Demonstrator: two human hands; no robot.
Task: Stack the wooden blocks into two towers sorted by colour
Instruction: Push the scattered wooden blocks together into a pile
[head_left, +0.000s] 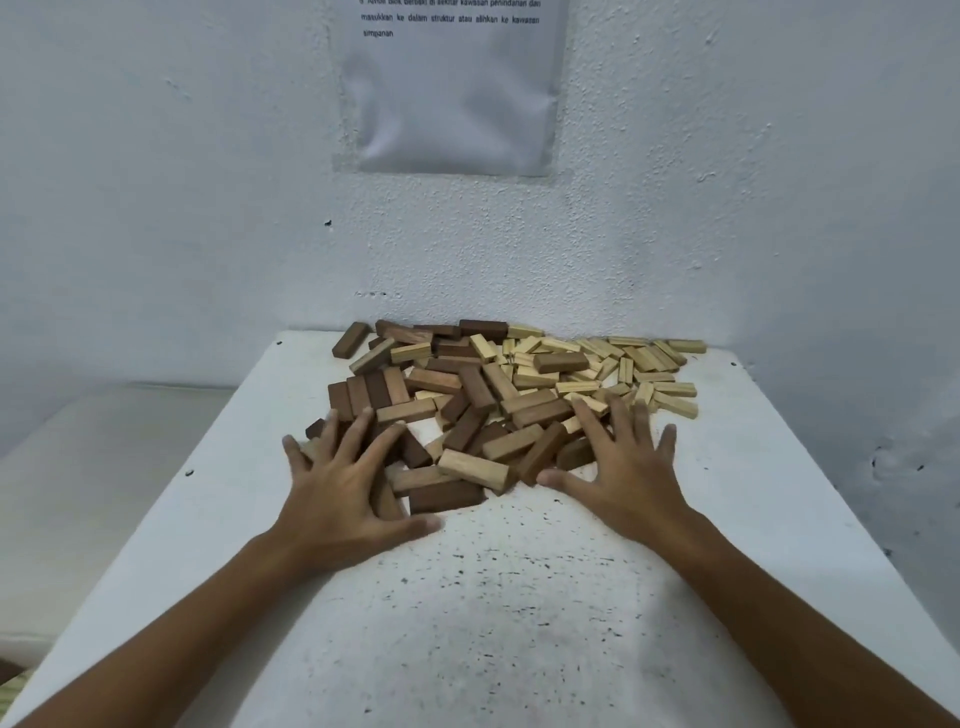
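Wooden blocks (498, 400) are lying in a loose, unsorted heap across the far half of a white, dark-speckled desk (519, 597), right up against a rough white wall (182, 208). Dark brown blocks are gathered mostly toward the left and middle of the heap, while pale blocks are spread mostly toward the right and back; in the middle the two colours are mixed. No tower is standing.

The left hand (337, 483) is being laid palm down on the near left edge of the heap, its fingers spread wide and straight over several dark blocks, nothing being gripped. The right hand (623, 467) is being laid flat on the near right edge in the same way, fingers fanned over the blocks and its thumb resting on the desk beside them.

A sheet of printed paper (452, 93) in a clear sleeve is being displayed on the wall above the heap.
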